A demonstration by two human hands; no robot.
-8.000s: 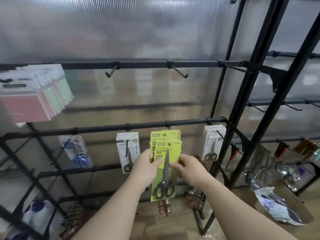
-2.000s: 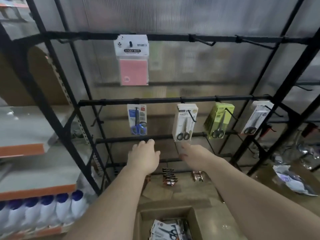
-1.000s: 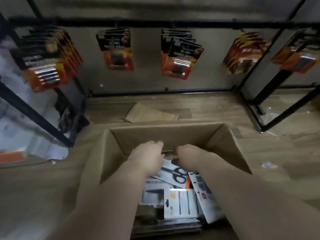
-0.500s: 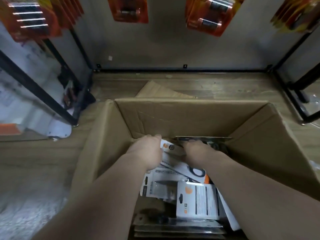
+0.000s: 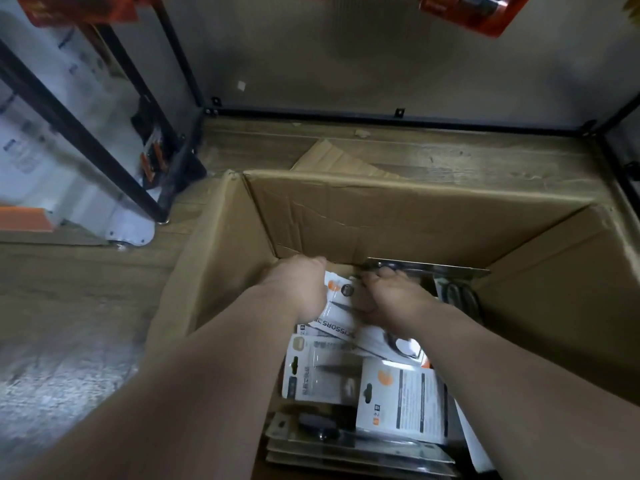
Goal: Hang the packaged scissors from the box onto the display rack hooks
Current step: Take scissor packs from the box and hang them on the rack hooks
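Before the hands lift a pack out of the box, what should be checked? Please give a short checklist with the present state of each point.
1. Both hands inside the cardboard box: ok, left hand and right hand are in it.
2. Hands on one white scissors pack: ok, both rest on it.
3. Firm grip: cannot tell, fingertips are hidden.
4. Hanging hole intact: cannot tell.
5. Free rack hook in view: not ok, only the rack's bottom bar shows.
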